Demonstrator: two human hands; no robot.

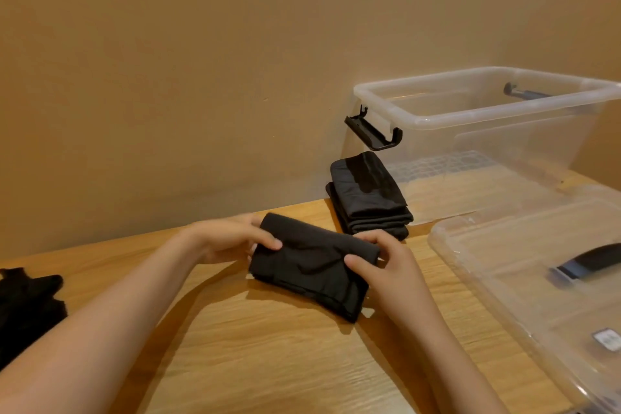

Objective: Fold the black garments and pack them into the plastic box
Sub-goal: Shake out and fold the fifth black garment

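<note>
A folded black garment [311, 264] is held just above the wooden table [268, 346] in the middle of the view. My left hand [232, 239] grips its left end, thumb on top. My right hand [386, 265] grips its right end, thumb pressed on the cloth. Behind it, a stack of folded black garments [368, 198] rests on the table beside the clear plastic box [487, 118]. The box stands open at the back right, and nothing black shows inside it.
The box's clear lid [537, 279] with a dark handle lies on the table at the right. A black latch [373, 131] hangs off the box's left end. Loose black garments [27, 306] lie at the left edge. A tan wall runs behind the table.
</note>
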